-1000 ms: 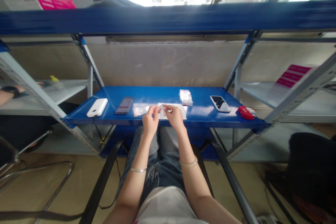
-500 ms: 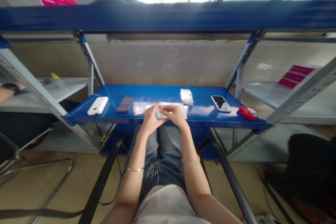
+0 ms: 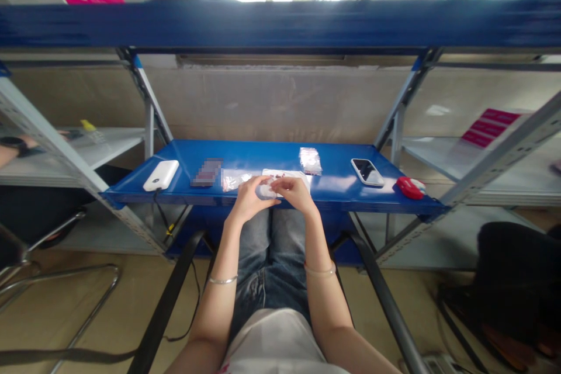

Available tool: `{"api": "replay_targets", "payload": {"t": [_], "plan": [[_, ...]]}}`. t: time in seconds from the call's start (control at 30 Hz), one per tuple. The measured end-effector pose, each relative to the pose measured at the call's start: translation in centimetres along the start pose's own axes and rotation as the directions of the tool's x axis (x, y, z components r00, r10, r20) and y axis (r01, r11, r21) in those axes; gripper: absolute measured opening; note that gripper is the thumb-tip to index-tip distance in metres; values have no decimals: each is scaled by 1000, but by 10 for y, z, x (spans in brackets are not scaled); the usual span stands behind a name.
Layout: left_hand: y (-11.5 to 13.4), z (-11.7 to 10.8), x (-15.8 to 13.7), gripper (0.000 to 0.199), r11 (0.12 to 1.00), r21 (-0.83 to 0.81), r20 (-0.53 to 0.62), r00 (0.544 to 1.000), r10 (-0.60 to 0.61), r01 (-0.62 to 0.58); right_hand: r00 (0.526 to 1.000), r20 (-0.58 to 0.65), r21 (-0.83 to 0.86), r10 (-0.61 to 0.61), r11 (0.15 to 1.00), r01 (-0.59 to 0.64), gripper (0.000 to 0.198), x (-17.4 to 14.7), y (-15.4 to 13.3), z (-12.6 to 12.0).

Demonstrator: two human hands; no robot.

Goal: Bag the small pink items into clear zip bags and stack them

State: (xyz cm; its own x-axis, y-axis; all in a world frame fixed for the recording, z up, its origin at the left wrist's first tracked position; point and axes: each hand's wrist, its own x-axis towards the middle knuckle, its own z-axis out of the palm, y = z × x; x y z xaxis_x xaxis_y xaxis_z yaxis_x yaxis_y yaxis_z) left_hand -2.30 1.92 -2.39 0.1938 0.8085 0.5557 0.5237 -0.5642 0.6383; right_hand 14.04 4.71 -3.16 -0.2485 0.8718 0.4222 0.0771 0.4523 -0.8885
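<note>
My left hand (image 3: 248,200) and right hand (image 3: 294,193) met at the front edge of the blue shelf (image 3: 258,158), fingers pinched together on a small clear plastic bag (image 3: 266,189) held between them just above a white sheet (image 3: 287,176). Another clear bag (image 3: 232,179) lay just left of my hands, a third packet (image 3: 310,160) farther back. A white power bank (image 3: 161,175) sat at the shelf's left end; a phone (image 3: 367,172) and a red object (image 3: 410,187) lay to the right.

blue shelf (image 3: 263,155) with power bank (image 3: 161,175), phone (image 3: 367,172), 3 small bags (image 3: 310,160)
</note>
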Motion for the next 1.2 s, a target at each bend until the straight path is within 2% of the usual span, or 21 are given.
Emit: {"api": "replay_targets", "payload": {"t": [0.13,0.3,0.43,0.53,0.6,0.67,0.77,0.83,0.9,1.03,1.2], "plan": [[0,0,0,57,1000,0,-22,1000,6,-6,998,-41,84,58,995,-54,12,1,0,-1],[1,1,1,54,1000,-9,-35,999,12,-13,998,-63,18,-14,1000,15,18,2,1,0],[0,2,2,50,1000,-17,-73,997,6,-8,997,-80,17,-6,1000,7,25,3,4,-2],[-2,1,2,48,1000,-11,-118,993,-6,5,984,-180,-38,-14,999,8,29,6,13,-5],[-4,0,1,47,1000,-11,-145,989,-20,18,955,-297,-166,-28,986,-23,29,7,23,-5],[-7,-1,1,48,999,-20,-171,984,-42,39,931,-364,-360,-34,927,-107,29,6,33,-4],[-12,-3,1,48,996,-44,-197,976,-87,80,936,-350,-620,36,740,-260,32,3,45,1],[-14,-3,1,48,991,-65,-209,970,-127,116,941,-326,-720,91,621,-309,37,1,48,5],[-16,-4,1,48,985,-86,-216,962,-167,151,948,-297,-778,112,548,-308,39,0,48,8],[-19,-5,0,46,973,-108,-212,952,-223,204,962,-242,-819,127,505,-272,39,1,47,10],[-16,-7,-1,47,969,-99,-174,955,-239,224,959,-263,-786,105,553,-277,36,2,49,6]]}}
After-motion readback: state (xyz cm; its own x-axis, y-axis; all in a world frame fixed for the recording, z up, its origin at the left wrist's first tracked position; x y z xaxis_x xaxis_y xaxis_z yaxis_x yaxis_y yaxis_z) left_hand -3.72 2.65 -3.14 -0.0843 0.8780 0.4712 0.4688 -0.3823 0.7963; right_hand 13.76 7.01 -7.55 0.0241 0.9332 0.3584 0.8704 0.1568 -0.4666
